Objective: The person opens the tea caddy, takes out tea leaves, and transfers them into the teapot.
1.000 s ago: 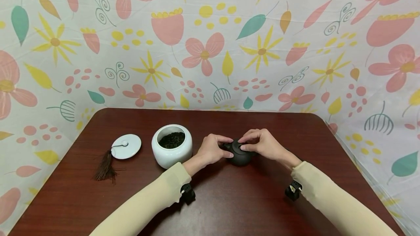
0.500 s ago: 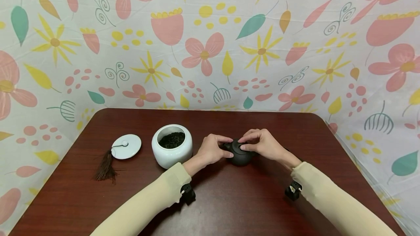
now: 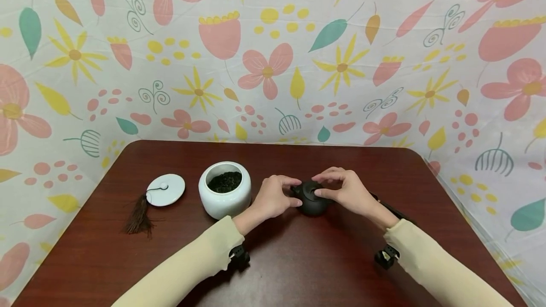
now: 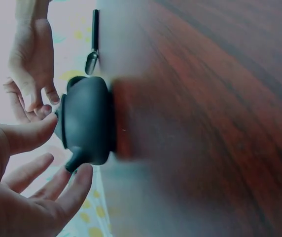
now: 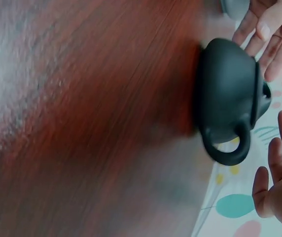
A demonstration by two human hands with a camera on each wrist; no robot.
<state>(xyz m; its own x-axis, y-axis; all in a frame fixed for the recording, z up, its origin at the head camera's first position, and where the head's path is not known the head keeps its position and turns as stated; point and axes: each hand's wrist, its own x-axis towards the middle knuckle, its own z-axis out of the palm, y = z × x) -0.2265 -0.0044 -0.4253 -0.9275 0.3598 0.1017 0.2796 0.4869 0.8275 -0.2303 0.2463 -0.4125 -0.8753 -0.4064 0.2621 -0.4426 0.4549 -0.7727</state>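
A small black teapot (image 3: 313,205) stands upright on the table with its lid (image 5: 256,94) seated on it. My left hand (image 3: 273,196) is at the spout side, thumb and fingers spread, fingertips right at the spout (image 4: 76,159) in the left wrist view. Over the lid, my right hand (image 3: 349,192) hovers with thumb and fingers parted. The right wrist view shows these fingers apart from the lid's knob (image 5: 266,97). The teapot's loop handle (image 5: 232,157) points to the right-hand side.
Left of the teapot is a white jar (image 3: 223,203) holding dark loose tea leaves (image 3: 225,182). Farther left lies its white lid (image 3: 166,190) with a brown tassel (image 3: 139,217). A dark scoop (image 4: 94,37) lies beyond the teapot, partly behind my right wrist in the head view.
My right thumb and fingers have spread and come away from the teapot lid's knob, which they pinched before. The left hand keeps its place at the spout.
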